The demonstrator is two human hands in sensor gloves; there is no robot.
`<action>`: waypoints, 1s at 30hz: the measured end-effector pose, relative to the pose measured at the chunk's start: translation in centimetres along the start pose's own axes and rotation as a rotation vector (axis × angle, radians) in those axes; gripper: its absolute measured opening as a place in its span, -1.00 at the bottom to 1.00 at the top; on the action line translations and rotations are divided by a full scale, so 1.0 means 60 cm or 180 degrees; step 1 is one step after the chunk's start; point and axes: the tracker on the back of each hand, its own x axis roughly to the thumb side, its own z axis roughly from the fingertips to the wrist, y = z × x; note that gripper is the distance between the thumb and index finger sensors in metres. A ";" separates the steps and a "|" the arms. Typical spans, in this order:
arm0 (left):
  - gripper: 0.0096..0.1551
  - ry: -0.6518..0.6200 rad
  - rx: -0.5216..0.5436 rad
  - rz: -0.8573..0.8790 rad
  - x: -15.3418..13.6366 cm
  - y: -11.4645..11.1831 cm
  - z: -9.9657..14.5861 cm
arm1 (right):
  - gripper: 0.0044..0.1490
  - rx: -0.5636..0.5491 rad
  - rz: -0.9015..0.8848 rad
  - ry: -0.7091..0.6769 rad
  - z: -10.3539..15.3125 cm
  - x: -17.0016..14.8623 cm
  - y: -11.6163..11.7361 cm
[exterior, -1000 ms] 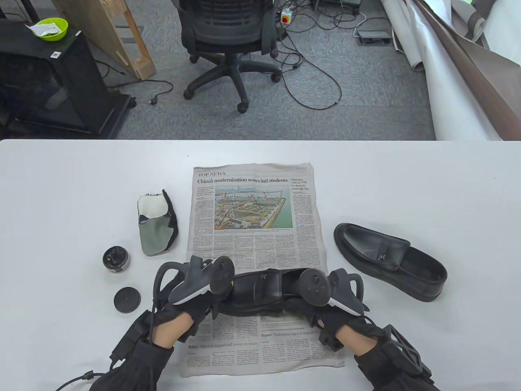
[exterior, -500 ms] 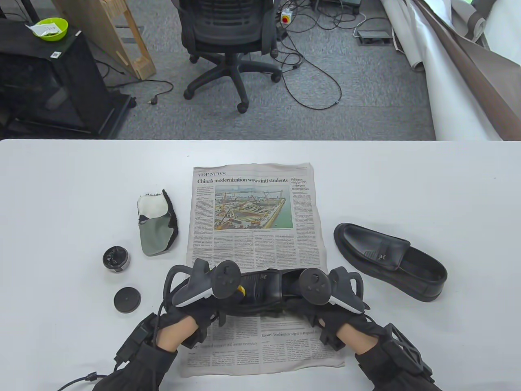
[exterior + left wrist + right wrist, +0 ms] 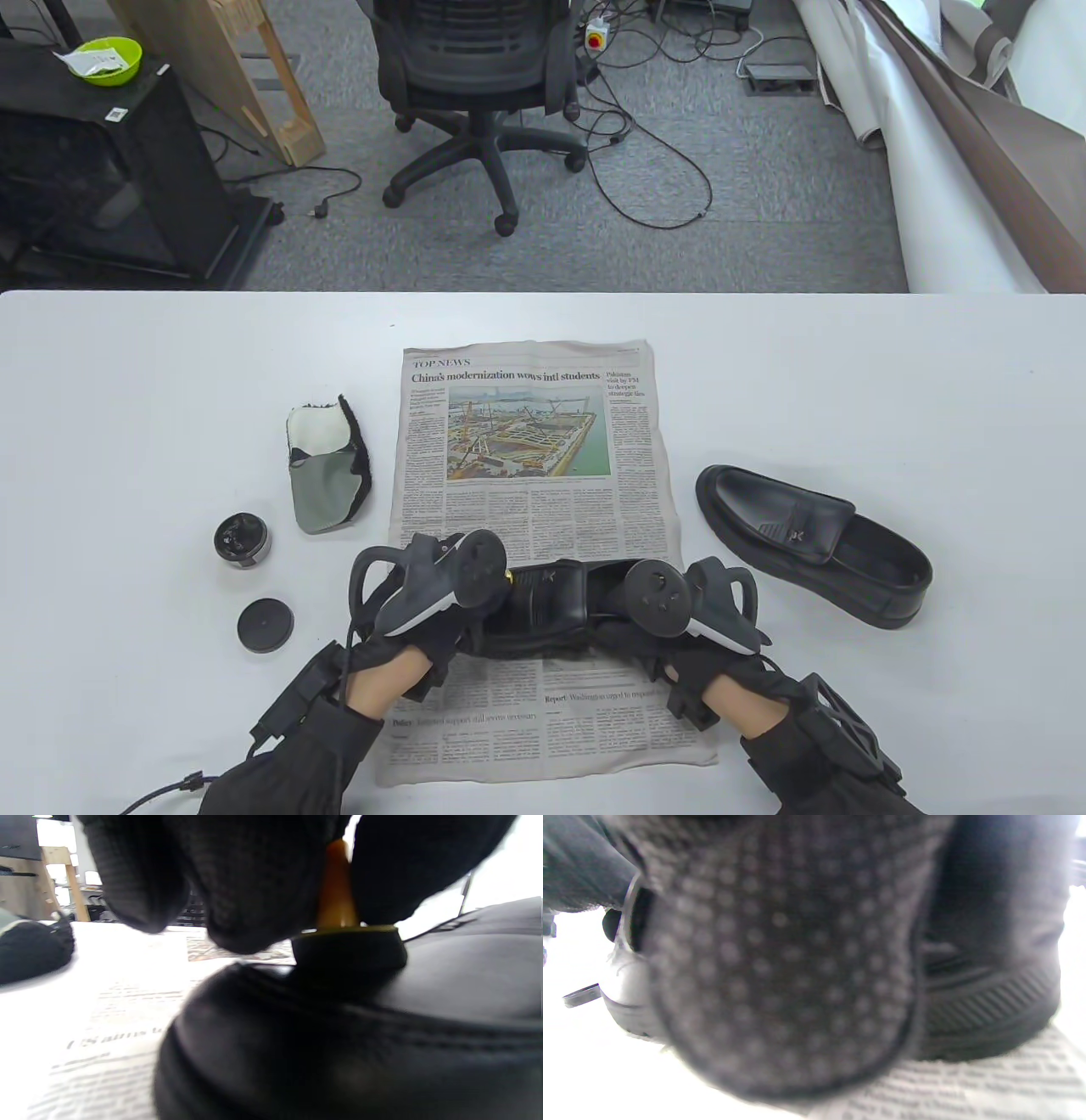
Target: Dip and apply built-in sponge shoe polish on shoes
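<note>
left hand (image 3: pixel 407 658) shifted right | pinches applicator (image 3: pixel 337 887) on shoe (image 3: pixel 543 607)

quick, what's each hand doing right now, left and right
Left hand: pinching the sponge applicator by its orange handle, sponge pressed on the shoe.
Right hand: gripping the heel end of that shoe on the newspaper.

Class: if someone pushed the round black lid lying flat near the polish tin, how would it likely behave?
The lid lies flat and low, so it should probably slide rather than tip. It looks thin, likely light. Its round shape means it could roll if stood on edge.
</note>
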 end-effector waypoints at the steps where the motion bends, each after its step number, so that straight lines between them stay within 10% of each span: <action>1: -0.43 0.0029 -0.0011 -0.0018 -0.005 0.001 0.000 | -0.45 -0.0004 0.0001 0.0002 0.000 0.000 0.000; 20: -0.43 -0.0442 -0.0791 0.0041 0.008 0.024 0.043 | -0.45 0.0013 0.0010 0.0048 0.000 0.000 0.000; 30: -0.43 -0.0351 -0.0087 -0.0097 0.029 0.013 0.026 | -0.46 0.0078 -0.0034 -0.0024 -0.001 -0.001 0.001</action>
